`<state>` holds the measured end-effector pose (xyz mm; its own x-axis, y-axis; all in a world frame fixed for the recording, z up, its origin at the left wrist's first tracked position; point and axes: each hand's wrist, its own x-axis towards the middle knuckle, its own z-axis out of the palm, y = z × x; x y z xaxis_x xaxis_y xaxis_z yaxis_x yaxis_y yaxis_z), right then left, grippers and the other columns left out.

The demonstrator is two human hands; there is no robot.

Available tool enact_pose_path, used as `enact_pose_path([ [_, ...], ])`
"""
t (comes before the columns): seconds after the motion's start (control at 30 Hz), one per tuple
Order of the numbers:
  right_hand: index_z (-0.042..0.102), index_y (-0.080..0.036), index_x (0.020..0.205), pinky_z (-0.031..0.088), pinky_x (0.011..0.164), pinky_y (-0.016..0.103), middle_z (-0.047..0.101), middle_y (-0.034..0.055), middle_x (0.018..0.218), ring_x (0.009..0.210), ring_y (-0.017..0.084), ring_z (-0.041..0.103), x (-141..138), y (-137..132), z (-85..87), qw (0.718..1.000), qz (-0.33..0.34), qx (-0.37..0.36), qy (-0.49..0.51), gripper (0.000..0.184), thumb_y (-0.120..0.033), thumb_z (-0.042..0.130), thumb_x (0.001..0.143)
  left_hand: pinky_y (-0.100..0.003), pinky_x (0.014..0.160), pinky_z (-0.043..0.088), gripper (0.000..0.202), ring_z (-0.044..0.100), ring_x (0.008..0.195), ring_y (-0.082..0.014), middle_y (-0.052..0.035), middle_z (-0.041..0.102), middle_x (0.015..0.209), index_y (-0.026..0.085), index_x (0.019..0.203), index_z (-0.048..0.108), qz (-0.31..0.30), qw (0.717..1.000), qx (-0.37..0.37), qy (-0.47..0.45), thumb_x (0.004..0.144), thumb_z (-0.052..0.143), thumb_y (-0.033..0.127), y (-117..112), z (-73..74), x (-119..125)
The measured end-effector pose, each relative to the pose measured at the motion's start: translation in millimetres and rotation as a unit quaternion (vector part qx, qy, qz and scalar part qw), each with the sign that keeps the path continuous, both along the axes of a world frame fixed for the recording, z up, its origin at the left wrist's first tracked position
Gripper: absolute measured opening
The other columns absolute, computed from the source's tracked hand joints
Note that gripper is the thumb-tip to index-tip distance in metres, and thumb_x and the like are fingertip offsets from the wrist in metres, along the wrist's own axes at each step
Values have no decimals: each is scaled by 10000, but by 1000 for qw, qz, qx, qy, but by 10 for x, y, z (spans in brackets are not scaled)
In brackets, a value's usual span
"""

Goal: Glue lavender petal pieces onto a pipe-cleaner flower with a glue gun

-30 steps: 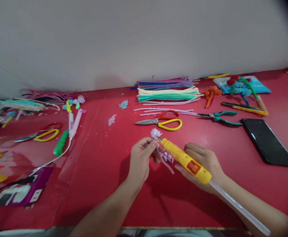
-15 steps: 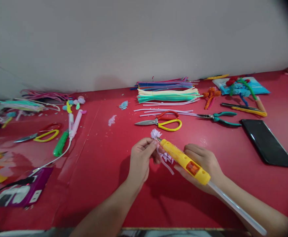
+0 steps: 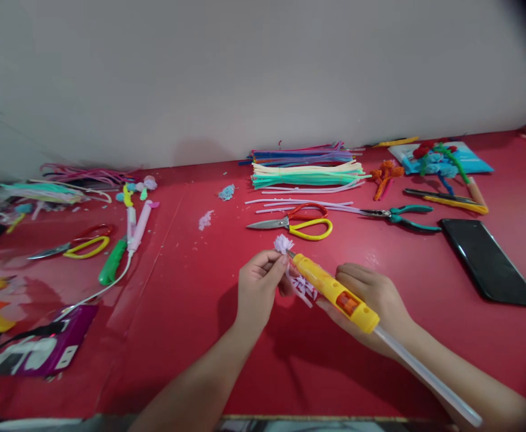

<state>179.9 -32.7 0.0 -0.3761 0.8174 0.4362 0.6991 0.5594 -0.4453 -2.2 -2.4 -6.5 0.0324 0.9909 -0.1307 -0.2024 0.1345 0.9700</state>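
Between thumb and fingers, my left hand [image 3: 259,288] pinches a small fluffy lilac pompom [image 3: 283,243] made of pipe cleaner. A lilac pipe cleaner stem [image 3: 302,295] trails below those fingers. My right hand [image 3: 373,300] is wrapped round a yellow hot glue gun [image 3: 330,287], a straight pen-like one with an orange switch. Its metal tip touches or nearly touches the pompom's underside. From its back end sticks a long clear glue stick [image 3: 429,375]. Lilac and white cut pieces [image 3: 305,287] show behind the glue gun, partly hidden.
Scissors [image 3: 290,225], green-handled pliers [image 3: 402,217] and a black phone [image 3: 490,261] lie beyond and to the right. Pipe cleaner bundles [image 3: 308,174] rest by the wall. At left are a second pair of scissors [image 3: 71,245], a pink tool [image 3: 140,225] and a purple power strip [image 3: 76,336].
Both hands keep their grips. The glue gun's back end has shifted slightly left and up, and the trailing stem has swung a little to the left.
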Motion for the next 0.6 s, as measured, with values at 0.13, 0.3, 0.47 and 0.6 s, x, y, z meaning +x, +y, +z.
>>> enact_pose_path([
  [0.13,461,-195,660,319,521,254,484,7,634,553,133,444,58,-1,66,999,-9,-31,-19,178,-267,564,786,-165,415,403,169,508,378,-60,40,588,471,154,667,598,16,998,23,50,805,601,252,36,7,-31],
  [0.3,500,-183,876,357,540,257,552,47,820,600,146,527,288,91,-29,981,-96,-141,-98,128,-122,450,776,-166,394,377,141,499,376,-49,17,646,581,151,695,580,40,999,10,28,791,600,252,110,12,-78],
  [0.47,526,-142,910,403,612,282,534,92,926,698,175,562,514,176,-250,944,-103,-213,-231,235,-74,511,685,-176,401,377,90,505,386,-57,6,659,603,148,740,579,37,999,7,18,778,596,228,146,17,-120],
  [0.6,566,-144,970,402,709,348,547,112,960,845,252,547,499,179,-155,943,-109,-185,-254,234,-138,554,736,-176,456,400,79,512,437,-58,-1,665,607,143,742,600,34,999,13,22,775,601,214,159,7,-140],
])
